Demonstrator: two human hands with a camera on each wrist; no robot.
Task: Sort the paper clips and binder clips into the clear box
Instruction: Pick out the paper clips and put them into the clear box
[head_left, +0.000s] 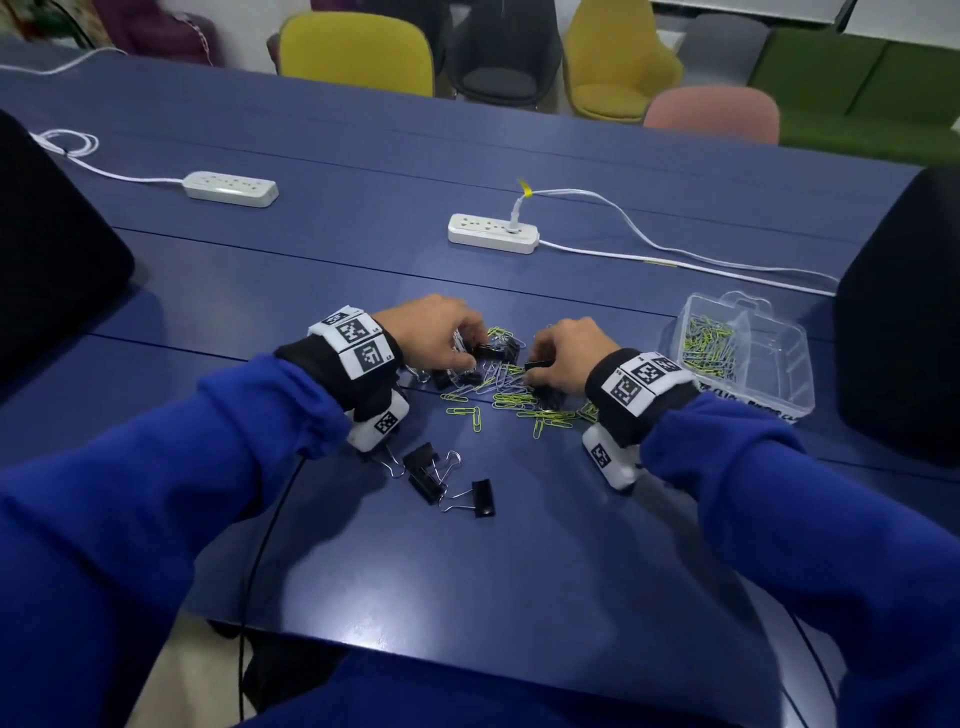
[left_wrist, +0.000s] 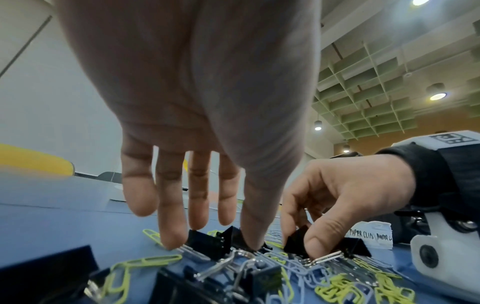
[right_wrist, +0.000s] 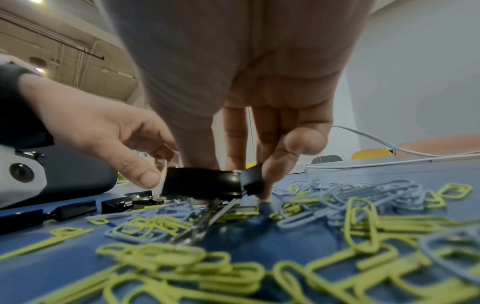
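Observation:
A mixed pile of green and pale blue paper clips (head_left: 509, 395) and black binder clips lies mid-table. My left hand (head_left: 467, 345) reaches down into it. Its thumb and a fingertip sit on either side of a black binder clip (left_wrist: 207, 243) that rests on the pile. My right hand (head_left: 540, 364) pinches another black binder clip (right_wrist: 202, 183) between thumb and fingers, raised slightly with its wire handles hanging down. The clear box (head_left: 779, 384) stands to the right. Its left compartment holds paper clips (head_left: 709, 345); the other compartments look bare.
Three loose binder clips (head_left: 441, 478) lie nearer the table's front edge. Two white power strips (head_left: 231, 188) (head_left: 492, 234) with cables lie farther back. Dark bulky objects stand at the left (head_left: 52, 249) and right (head_left: 904, 312) edges. Chairs line the far side.

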